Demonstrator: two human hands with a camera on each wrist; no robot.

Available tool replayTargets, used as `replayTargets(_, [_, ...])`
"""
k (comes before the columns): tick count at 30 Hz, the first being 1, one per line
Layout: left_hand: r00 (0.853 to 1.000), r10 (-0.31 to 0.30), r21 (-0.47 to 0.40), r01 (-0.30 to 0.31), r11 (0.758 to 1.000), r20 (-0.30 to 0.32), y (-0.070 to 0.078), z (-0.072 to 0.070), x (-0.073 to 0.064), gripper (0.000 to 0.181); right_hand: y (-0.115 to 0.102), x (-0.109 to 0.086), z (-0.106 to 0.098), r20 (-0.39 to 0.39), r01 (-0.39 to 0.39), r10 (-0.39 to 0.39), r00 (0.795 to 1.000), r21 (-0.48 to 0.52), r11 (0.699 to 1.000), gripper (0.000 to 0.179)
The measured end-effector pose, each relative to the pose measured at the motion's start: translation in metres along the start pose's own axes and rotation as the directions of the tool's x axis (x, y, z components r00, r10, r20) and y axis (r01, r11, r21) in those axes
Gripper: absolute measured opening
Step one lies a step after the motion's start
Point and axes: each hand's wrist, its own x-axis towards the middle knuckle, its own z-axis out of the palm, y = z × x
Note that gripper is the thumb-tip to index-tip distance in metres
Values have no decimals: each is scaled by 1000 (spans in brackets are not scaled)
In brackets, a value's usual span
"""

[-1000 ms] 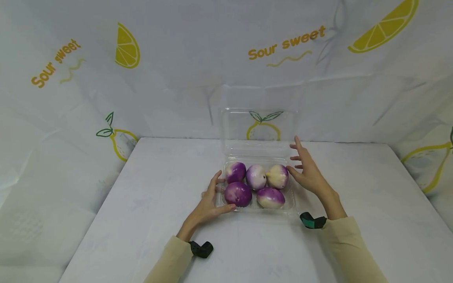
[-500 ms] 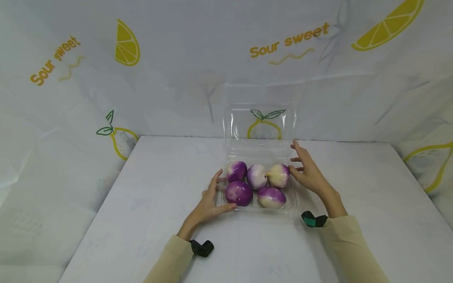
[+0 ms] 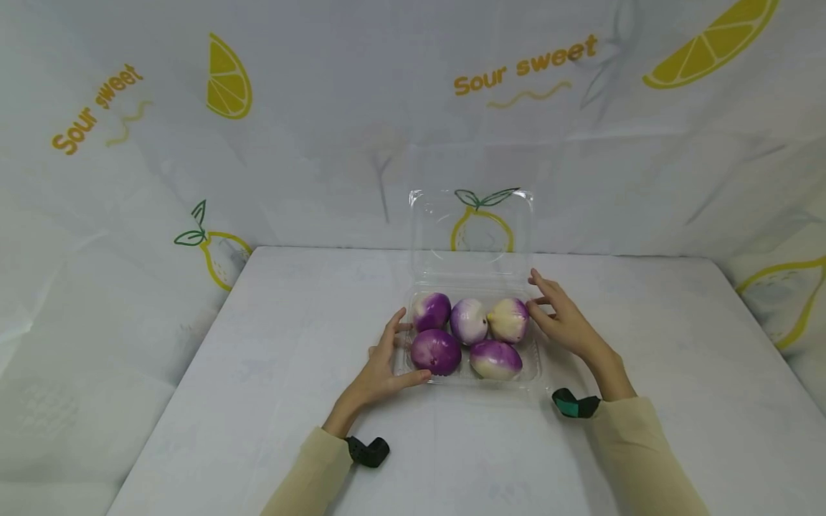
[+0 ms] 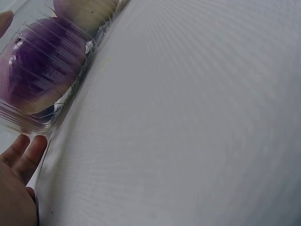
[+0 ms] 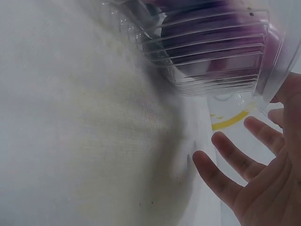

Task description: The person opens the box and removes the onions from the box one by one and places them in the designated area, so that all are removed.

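Five glossy purple-and-white vegetables sit in a clear plastic container around the middle of the table, three in a far row and two in a near row. At the near left is the deepest purple one; the near right one is purple on its far side and cream on its near side; the far right one is mostly cream with a purple end. Along the container's far edge its clear lid stands raised, with a printed lemon showing through it. At the left side is the left hand, thumb spread well away from the fingers, the thumb at the near left corner and the fingertips by the left wall; it has no closed grip, and whether it presses on the plastic I cannot tell. At the right side is the right hand, thumb by the right wall and fingers spread apart and pointing far, toward the lid's hinge; the right wrist view shows three fingers clear of the plastic, gripping nothing. Beige sleeves cover both forearms, with a dark device at each wrist. White cloth covers the table, and beyond hangs a pale backdrop printed with lemons and "Sour sweet".
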Motion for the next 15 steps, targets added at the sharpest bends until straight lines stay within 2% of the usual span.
replayTargets(6, [1000, -20, 14, 20, 1000, -1, -1, 0, 0, 117, -2, -2, -1, -37, -4, 3, 999, -26, 1000, 61])
replayTargets(15, [1000, 16, -1, -16, 1000, 0, -1, -1, 0, 115, -12, -8, -1, -146, 39, -46, 988, -50, 998, 53])
